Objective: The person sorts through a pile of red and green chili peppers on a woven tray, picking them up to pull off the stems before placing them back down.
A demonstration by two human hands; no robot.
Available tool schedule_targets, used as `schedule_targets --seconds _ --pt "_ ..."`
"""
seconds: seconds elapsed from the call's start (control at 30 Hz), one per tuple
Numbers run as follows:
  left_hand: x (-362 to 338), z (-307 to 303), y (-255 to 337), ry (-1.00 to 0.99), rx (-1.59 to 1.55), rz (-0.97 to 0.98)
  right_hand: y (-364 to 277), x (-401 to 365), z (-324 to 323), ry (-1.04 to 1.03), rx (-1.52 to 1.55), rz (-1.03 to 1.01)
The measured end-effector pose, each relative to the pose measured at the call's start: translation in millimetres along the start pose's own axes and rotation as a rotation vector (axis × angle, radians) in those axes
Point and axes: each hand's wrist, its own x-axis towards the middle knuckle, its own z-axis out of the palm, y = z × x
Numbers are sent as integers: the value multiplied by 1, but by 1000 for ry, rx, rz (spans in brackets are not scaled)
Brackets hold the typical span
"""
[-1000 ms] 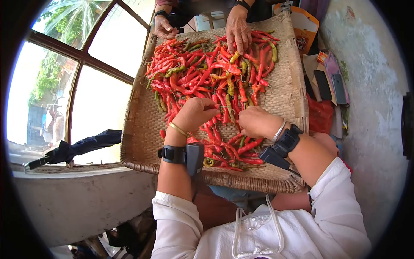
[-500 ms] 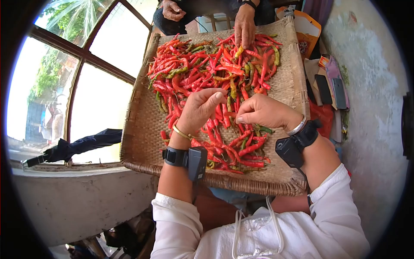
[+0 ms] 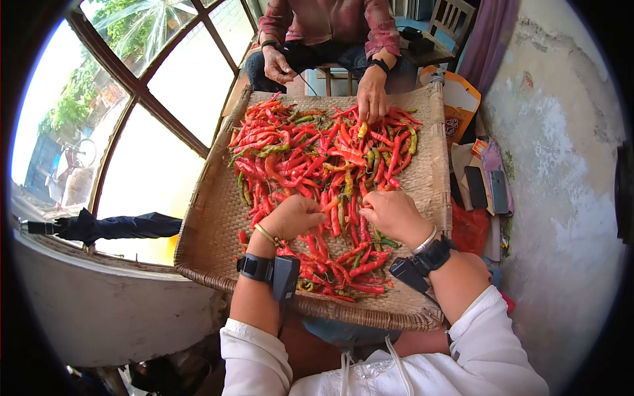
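A woven tray (image 3: 422,178) in front of me bears a spread of red chili peppers (image 3: 290,135), with some green and yellow ones among them. My left hand (image 3: 294,216) is closed in a pinch over the middle of the pile, an orange-red chili pepper (image 3: 331,204) at its fingertips. To the right, my right hand (image 3: 398,216) has its fingers curled together with thumb against index; what they hold, if anything, is hidden. The two hands are a short gap apart, with peppers lying below them.
Across the tray sits another person, one hand (image 3: 373,99) on the peppers and the other hand (image 3: 277,66) near the rim. A folded dark umbrella (image 3: 125,228) lies on the window ledge. Phones (image 3: 498,191) and an orange box (image 3: 459,99) are at the right, beside the wall.
My view has tilted up, showing more of the other person. My hands have moved slightly apart; the red pepper seen between them earlier no longer shows there.
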Motion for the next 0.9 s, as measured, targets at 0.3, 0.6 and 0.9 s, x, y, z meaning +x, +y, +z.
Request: schedule_targets --seconds 0.3,0.6,0.9 --pt "30 21 -18 390 -17 435 -16 -20 45 -531 -260 -309" --pt "21 68 -22 -105 534 282 -3 -22 67 -362 -362 -280" --pt "19 61 -20 -131 265 326 -10 -5 17 -395 -24 -143"
